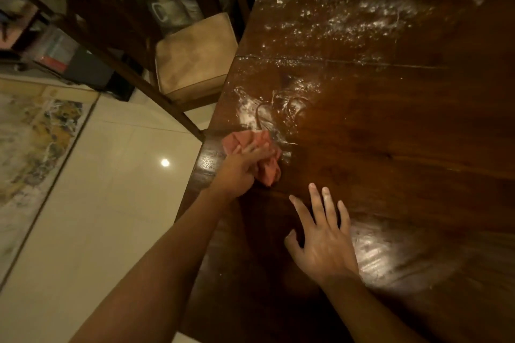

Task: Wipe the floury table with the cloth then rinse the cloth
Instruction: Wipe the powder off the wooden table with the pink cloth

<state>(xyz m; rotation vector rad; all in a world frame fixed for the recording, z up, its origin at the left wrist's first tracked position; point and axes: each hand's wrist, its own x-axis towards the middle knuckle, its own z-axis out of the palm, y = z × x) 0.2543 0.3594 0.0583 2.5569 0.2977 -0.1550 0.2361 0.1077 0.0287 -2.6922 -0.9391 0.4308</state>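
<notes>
Dim warm light w/ glare on table (376, 253) & floor (165, 162)

This looks like a home dining room. A broad dark wooden surface (390, 125) is dusted with flour (362, 8). A cushioned chair (195, 56) sits just beyond the left hand (239, 170), which grips a cloth (269, 172). Farther off is a glass-fronted cabinet (125, 8) holding mugs (160, 11). Glossy pale floor tiles (111, 189) and a patterned mat (36, 133) lie to that hand's left.
</notes>
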